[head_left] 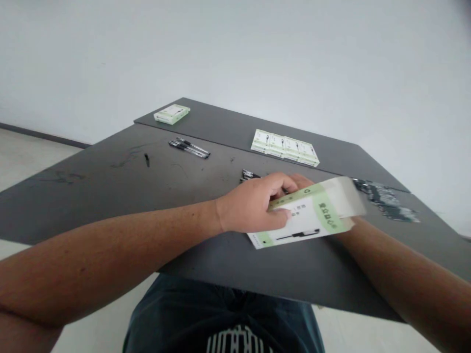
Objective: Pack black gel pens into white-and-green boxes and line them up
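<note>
My left hand (253,203) is closed around a green and white cardboard pen box (305,215), thumb on the printed face and fingers over the long side. The box is tilted, with its end flap raised at the right. My right hand (301,180) is mostly hidden behind the box and my left hand; only a little of it shows beyond the left knuckles. Black-ended pens (250,174) stick out just past my left hand. Whether they lie on the table or are in my right hand, I cannot tell.
Several pen boxes (284,147) lie in a row toward the back of the dark table (206,189). Another box (172,113) is at the far left. Several loose pens (189,148) and a small black cap (147,160) lie at left. Many pens (386,200) are spread at right.
</note>
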A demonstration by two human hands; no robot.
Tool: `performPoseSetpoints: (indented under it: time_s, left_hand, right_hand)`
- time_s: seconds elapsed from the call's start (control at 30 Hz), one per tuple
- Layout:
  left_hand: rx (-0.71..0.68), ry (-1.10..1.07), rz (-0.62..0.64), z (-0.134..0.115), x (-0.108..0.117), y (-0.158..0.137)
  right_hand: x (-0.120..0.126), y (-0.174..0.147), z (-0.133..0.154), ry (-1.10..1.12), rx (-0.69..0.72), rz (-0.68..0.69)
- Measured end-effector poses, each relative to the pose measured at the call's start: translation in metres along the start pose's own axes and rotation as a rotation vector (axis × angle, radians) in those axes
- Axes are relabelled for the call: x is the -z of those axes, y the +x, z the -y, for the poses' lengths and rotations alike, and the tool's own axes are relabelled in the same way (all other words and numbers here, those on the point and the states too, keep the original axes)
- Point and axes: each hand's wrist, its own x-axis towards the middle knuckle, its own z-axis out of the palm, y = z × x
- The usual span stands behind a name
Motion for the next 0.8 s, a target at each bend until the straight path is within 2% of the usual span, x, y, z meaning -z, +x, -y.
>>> performPoseSetpoints:
  time_s: [0.13,0.2,0.27,0.47,0.63,0.8]
  left_hand:
    - [0.273,0.161,0.293,-0.002,0.019,0.009]
    - [0.404,0.169,0.488,0.0,0.028,0.013]
    - [0.483,0.159,0.59,0.002,0.034,0.015]
    - [0.446,0.346,0.461,0.008,0.038,0.018]
    - [0.384,0.57,0.434,0.012,0.035,0.021]
    - [0.332,0.646,0.42,0.014,0.034,0.019]
  right_hand:
    - [0.011,-0.023,-0.032,-0.05,-0.156,0.024]
    - [0.01,-0.027,-0.042,-0.09,-0.234,0.016]
    - [0.009,-0.029,-0.047,-0.099,-0.254,0.03]
    - [0.006,-0.031,-0.047,-0.096,-0.226,-0.003]
    - [0.004,-0.032,-0.045,-0.059,-0.105,-0.052]
    - [0.006,-0.029,-0.033,-0.046,-0.024,-0.089]
